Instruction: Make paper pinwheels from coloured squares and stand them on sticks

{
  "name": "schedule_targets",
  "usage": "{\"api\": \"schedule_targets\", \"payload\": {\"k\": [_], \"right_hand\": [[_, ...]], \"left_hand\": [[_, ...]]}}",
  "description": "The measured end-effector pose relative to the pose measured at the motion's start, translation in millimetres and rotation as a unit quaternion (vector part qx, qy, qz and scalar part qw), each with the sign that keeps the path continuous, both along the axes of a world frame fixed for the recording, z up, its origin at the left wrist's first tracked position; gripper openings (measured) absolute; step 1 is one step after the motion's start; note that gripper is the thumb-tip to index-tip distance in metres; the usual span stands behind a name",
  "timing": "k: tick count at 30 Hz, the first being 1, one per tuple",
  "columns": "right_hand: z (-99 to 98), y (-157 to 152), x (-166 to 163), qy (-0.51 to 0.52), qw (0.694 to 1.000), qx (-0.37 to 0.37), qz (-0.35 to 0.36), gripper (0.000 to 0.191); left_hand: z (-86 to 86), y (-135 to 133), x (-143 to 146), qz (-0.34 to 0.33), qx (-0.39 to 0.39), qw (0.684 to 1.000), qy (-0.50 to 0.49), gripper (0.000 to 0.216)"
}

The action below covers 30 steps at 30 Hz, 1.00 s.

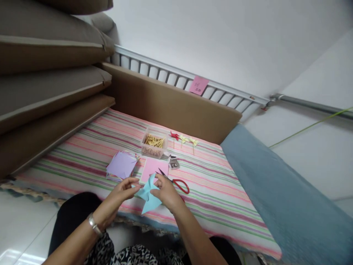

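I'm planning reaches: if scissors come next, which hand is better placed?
Probably the right hand: the scissors' red handles lie beside it, while the left hand is across the blue paper. The right would need to release that paper first.

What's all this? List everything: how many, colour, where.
folded paper: 1, light blue, front centre
scissors: 1, red-handled, right of it
pink paper: uncounted, pink, centre
paper pile: 1, lilac-topped, left
clear box: 1, colourless, centre
sticks: many, yellowish, inside it
small box: 1, grey, centre
pinwheels: 3, one red, two yellow, centre
striped cloth: 1, multicoloured, underneath
board: 1, brown, behind
radiator: 1, white, behind board
note: 1, pink, on radiator
pads: several, grey-brown, left
cover: 1, blue, right
pipe: 1, grey, right
cord: 1, green, right
bracelet: 1, silver, left wrist
clothes: some, black and white, bottom
left hand: 1, at folded paper
right hand: 1, likewise
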State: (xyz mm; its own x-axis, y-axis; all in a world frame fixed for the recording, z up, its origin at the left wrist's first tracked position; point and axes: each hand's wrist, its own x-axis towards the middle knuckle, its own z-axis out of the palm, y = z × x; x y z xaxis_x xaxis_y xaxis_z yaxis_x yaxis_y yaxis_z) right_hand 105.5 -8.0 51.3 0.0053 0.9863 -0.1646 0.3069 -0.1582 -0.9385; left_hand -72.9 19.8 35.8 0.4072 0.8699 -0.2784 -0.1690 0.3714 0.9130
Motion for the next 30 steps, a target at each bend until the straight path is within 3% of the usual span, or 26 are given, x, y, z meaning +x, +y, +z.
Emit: {"api": "schedule_targets", "payload": {"k": [5,12,30], "right_hand": [[1.0,-21,13,0.085,0.992,0.042,-0.086,0.039],[7.2,-44,18,0.158,0.977,0.077,-0.123,0.038],[17.1,-54,28,0.182,0.972,0.063,-0.136,0.045]], "left_hand": [[9.1,-37,33,-0.066,-0.055,0.991,-0.100,0.030],[11.2,-57,75,0.003,-0.066,0.988,-0.136,0.025],[19.7,-65,80,0.004,-0.052,0.993,-0.109,0.030]]}}
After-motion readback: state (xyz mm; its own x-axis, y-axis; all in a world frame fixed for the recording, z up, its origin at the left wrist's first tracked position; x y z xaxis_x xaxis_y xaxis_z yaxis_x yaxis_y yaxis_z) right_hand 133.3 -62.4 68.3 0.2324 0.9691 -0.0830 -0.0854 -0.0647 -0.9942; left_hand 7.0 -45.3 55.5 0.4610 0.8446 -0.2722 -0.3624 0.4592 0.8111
